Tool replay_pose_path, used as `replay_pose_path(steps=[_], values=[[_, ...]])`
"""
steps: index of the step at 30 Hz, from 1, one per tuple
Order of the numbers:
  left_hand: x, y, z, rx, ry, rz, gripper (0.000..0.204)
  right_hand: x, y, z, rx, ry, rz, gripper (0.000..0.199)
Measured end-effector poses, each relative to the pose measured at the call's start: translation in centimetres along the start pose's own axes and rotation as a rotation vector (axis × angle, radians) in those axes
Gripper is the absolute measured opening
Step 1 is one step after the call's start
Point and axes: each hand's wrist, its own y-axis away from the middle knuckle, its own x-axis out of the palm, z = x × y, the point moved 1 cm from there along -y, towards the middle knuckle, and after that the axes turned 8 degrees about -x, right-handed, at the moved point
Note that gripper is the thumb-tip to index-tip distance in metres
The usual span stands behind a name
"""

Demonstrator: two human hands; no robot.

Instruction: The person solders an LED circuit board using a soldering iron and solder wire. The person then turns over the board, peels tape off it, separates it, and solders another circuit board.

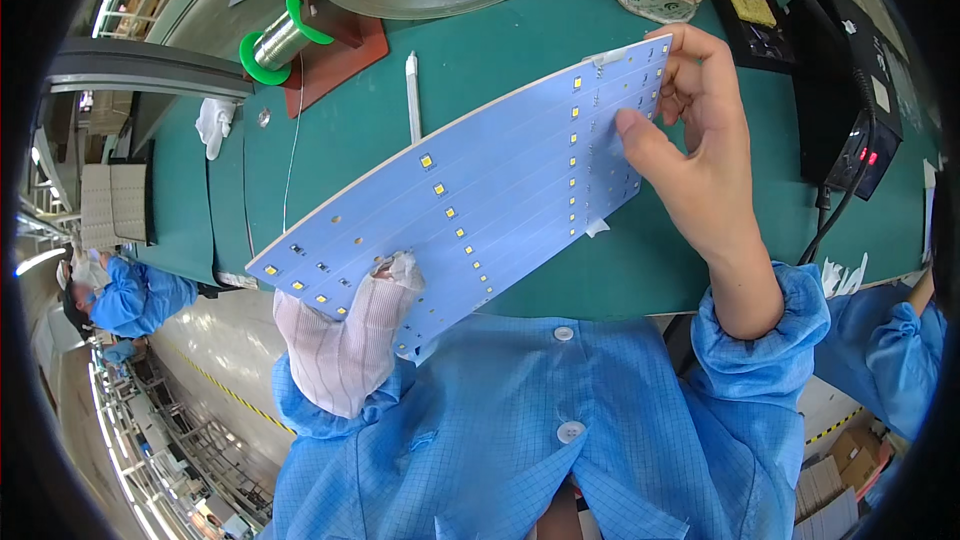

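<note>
Holding the panel (480, 190) above the mat (470, 60), we pinch its near edge in our gloved left hand (350, 325) and clasp its far end with our bare right hand (690, 130), thumb on top. It is thin, stiff, pale blue, scored into long strips, each dotted with small square yellow LEDs already mounted; the strips are not yet separated. A solder spool (283, 37) sits beyond.

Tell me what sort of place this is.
Most likely an electronics assembly line in a factory. Both hands, the left hand gloved and the right hand bare, hold a blue LED panel over a green bench mat, with a solder spool and a soldering station nearby.
</note>
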Motion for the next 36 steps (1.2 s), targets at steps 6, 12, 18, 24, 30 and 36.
replay_pose_path(steps=[6,12,18,24,30,36], values=[[-1.6,-1.5,-1.4,0.472,-0.387,0.071,0.02,-1.3,0.2,1.0,-0.042,-0.109,-0.312,0.028],[-1.7,-1.5,-3.3,0.48,-0.374,0.205,0.024,-2.1,0.1,2.3,-0.63,0.212,-0.121,0.048],[-2.4,-1.6,-3.1,0.667,-0.331,0.264,0.024,-2.3,-0.1,3.2,-0.862,0.323,0.148,0.03],[-2.5,-1.9,-4.3,0.696,-0.142,0.386,0.021,-3.0,2.0,7.0,-0.332,-0.11,0.057,0.01],[-2.3,-0.5,-5.9,0.796,-0.398,0.426,0.024,-5.2,3.4,9.7,-0.276,0.24,0.454,0.003],[-3.0,-0.8,-5.9,0.608,-0.233,0.649,0.028,-5.3,5.6,11.9,-0.289,0.363,0.297,0.005]])
